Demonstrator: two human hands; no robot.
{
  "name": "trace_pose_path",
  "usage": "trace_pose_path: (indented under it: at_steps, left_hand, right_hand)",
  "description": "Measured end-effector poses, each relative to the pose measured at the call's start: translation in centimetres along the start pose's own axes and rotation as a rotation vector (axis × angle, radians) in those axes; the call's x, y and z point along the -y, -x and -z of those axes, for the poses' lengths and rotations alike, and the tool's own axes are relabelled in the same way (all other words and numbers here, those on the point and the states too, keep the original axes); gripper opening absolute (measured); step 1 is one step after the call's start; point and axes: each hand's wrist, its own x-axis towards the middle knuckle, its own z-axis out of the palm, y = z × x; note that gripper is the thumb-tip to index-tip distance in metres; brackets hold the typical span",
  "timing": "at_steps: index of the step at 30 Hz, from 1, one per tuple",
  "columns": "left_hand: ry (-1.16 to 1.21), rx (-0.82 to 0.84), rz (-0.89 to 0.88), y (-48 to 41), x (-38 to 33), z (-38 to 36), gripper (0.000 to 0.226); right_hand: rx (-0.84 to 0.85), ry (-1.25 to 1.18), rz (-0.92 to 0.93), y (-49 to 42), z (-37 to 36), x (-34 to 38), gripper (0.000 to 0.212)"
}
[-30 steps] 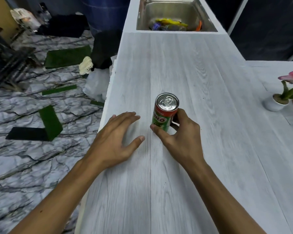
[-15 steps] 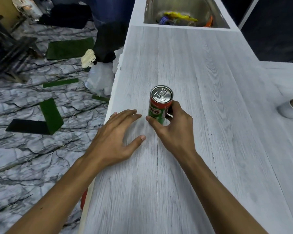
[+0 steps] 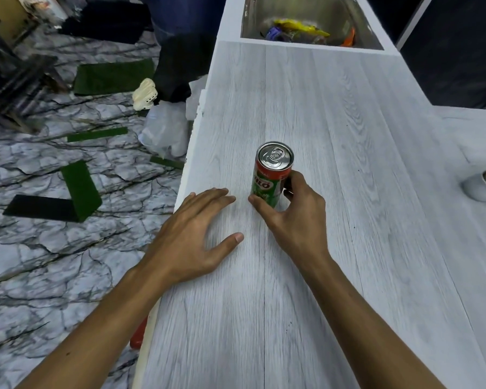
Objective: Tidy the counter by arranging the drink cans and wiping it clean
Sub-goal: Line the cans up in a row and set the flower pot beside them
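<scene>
A green and red drink can (image 3: 270, 175) stands upright on the pale wood-grain counter (image 3: 334, 141), near its left edge. My right hand (image 3: 289, 211) wraps around the can's lower half, thumb on the left side and fingers on the right. My left hand (image 3: 191, 237) lies flat on the counter just left of the can, fingers spread, holding nothing. No cloth is in view.
A steel sink (image 3: 309, 21) with colourful wrappers in it sits at the counter's far end. A small white plant pot (image 3: 483, 186) stands at the right edge. The counter's left edge drops to a marble-pattern floor with green mats (image 3: 80, 186) and a plastic bag (image 3: 163, 130).
The view has shifted right to left and forward, so the sink and pot sit nearer the frame edges. Both hands and the can hold the same positions on the counter.
</scene>
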Motion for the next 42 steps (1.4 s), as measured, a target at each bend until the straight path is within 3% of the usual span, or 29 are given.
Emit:
trace_pose_path:
  at_steps: [16,19,28,42]
  left_hand:
    - [0.020,0.018,0.002,0.7,-0.8,0.4,0.070]
    - [0.031,0.016,0.001,1.2,-1.4,0.3,0.070]
    - [0.076,0.037,-0.008,2.9,-4.2,-0.6,0.072]
    - [0.083,0.093,-0.169,2.0,-13.6,-3.4,0.069]
  right_hand:
    - [0.127,0.168,-0.053,2.0,1.5,-1.1,0.075]
    - [0.166,0.229,-0.018,3.1,2.7,-1.4,0.068]
    - [0.279,0.381,0.095,6.4,6.9,-2.6,0.072]
    - [0.269,0.403,0.101,12.0,15.2,-6.7,0.066]
